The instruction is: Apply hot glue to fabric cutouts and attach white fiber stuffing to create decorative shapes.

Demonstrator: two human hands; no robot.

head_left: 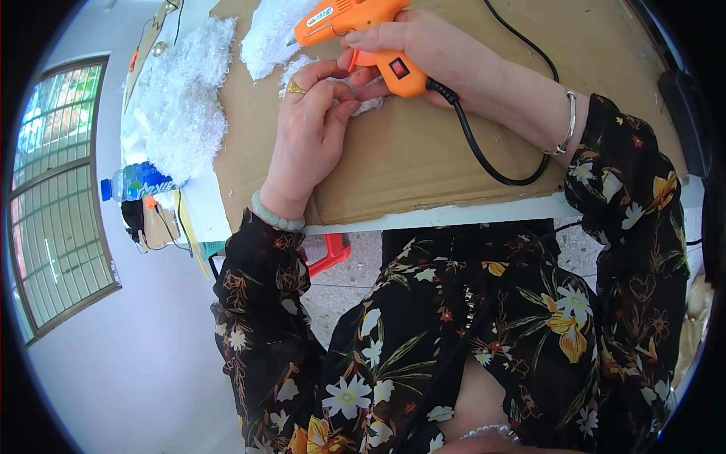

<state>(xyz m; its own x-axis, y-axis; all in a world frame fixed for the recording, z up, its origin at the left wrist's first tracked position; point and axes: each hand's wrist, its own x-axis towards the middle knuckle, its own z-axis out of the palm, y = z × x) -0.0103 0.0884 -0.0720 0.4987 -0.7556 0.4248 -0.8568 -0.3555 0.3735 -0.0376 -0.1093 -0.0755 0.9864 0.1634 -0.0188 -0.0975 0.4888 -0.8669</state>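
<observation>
An orange hot glue gun (408,76) rests in my right hand (446,60), its nozzle pointing left and its black cord trailing from the handle. My right fingertips reach past the trigger and meet those of my left hand (310,129). The left fingers are closed in a pinch on a small piece of white fluffy fabric (370,105). This piece shows on both sides of the fingers, but the exact grip point is hidden. Beyond it, under the nozzle, lies a larger white fluffy piece (265,38).
A cardboard sheet (423,166) covers most of the white table. A heap of white fluffy material (189,98) lies at the left, near a plastic bottle with a blue label (140,183). The black cord (484,163) loops at the right. Below the table edge is a red frame (330,256).
</observation>
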